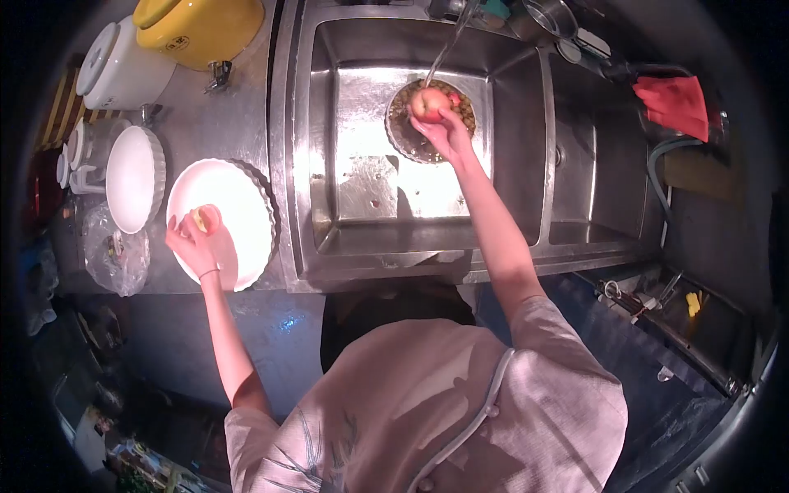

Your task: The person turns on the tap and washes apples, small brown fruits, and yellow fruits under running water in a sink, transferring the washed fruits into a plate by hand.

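My right hand is closed around a red-and-yellow apple in the sink. A stream of water falls onto it from above. Directly below lies a fluted dish with many small greenish-brown round pieces in it, and a bit of red shows beside the apple. On the left, my left hand reaches over a large white fluted dish. Its fingers grip a second apple, red with a pale yellow patch.
The steel sink has a smaller basin to its right. Left on the counter stand another white dish, a clear plastic bag, a yellow crock and a white crock. Red gloves hang at the right.
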The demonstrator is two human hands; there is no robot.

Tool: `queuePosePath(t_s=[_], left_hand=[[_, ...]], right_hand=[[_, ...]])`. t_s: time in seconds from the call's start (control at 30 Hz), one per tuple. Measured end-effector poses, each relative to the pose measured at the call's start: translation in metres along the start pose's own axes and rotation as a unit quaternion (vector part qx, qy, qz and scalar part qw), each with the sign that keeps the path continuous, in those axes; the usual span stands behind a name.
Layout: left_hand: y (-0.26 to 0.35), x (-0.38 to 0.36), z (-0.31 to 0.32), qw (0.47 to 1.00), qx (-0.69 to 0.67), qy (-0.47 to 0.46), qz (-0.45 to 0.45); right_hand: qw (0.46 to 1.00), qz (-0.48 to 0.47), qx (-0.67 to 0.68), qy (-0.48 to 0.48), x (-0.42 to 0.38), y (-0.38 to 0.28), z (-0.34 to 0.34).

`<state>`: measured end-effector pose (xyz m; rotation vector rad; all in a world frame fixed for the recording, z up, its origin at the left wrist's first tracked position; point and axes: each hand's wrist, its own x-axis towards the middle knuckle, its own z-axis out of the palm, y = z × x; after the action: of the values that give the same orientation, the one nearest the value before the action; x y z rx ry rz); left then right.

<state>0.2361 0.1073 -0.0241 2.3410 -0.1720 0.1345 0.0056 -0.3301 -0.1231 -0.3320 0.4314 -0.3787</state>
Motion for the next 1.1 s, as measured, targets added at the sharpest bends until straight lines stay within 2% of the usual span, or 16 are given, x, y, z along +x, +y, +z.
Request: queuePosePath(t_s=[0.13, 0.2, 0.23, 0.33, 0.4, 0.47, 0.5, 0.53, 0.57, 0.6, 0.7, 0.73, 0.93, 1.0, 1.07, 1.1], left_hand=[[0.082, -0.028, -0.005, 0.983, -0.037, 0.103, 0.145], [0.124, -0.042, 0.015, 0.967, -0.106, 0.098, 0.211], [0.145, -0.053, 0.034, 0.969, -0.130, 0.047, 0.206], [0.206, -0.074, 0.101, 0.954, -0.104, -0.090, 0.265], [0.215, -0.082, 0.170, 0.951, -0.213, -0.177, 0.135], [0.201, -0.085, 0.253, 0.944, -0.242, -0.208, 0.085], [0.225, -0.091, 0.264, 0.901, -0.296, -0.289, -0.130], [0.245, -0.094, 0.272, 0.806, -0.333, -0.355, -0.337], [0.241, -0.097, 0.290, 0.757, -0.364, -0.414, -0.351], [0.243, -0.102, 0.303, 0.703, -0.391, -0.470, -0.364], [0.244, -0.108, 0.327, 0.648, -0.450, -0.484, -0.379], [0.246, -0.109, 0.328, 0.624, -0.471, -0.490, -0.387], [0.252, -0.106, 0.343, 0.617, -0.560, -0.425, -0.353], [0.255, -0.106, 0.342, 0.616, -0.580, -0.410, -0.339], [0.260, -0.109, 0.330, 0.653, -0.553, -0.410, -0.315], [0.260, -0.110, 0.326, 0.662, -0.545, -0.411, -0.309]], right_hand=[[0.977, 0.037, 0.208, 0.010, 0.039, 0.010, 0.034], [0.980, 0.026, 0.164, 0.108, 0.070, 0.019, 0.025], [0.977, 0.022, 0.141, 0.157, 0.079, 0.023, 0.023], [0.988, 0.056, 0.122, 0.073, 0.073, 0.024, 0.023], [0.989, 0.029, 0.094, 0.110, 0.064, 0.023, 0.028], [0.985, 0.013, 0.049, 0.166, 0.040, 0.014, 0.049], [0.986, 0.016, -0.009, 0.166, 0.035, 0.011, 0.045], [0.984, 0.019, -0.066, 0.165, 0.027, 0.005, 0.049], [0.967, 0.005, -0.115, 0.227, 0.019, 0.003, 0.055], [0.961, -0.065, -0.190, 0.189, 0.015, 0.001, 0.046], [0.886, -0.232, -0.393, 0.088, 0.007, -0.013, 0.026], [0.897, -0.250, -0.355, 0.083, 0.006, -0.016, 0.027], [0.941, -0.248, -0.209, 0.101, -0.009, -0.032, 0.046], [0.935, -0.239, -0.245, 0.089, 0.002, -0.019, 0.037], [0.923, -0.204, -0.312, 0.092, 0.002, -0.014, 0.039], [0.935, -0.216, -0.248, 0.134, 0.012, -0.006, 0.031]])
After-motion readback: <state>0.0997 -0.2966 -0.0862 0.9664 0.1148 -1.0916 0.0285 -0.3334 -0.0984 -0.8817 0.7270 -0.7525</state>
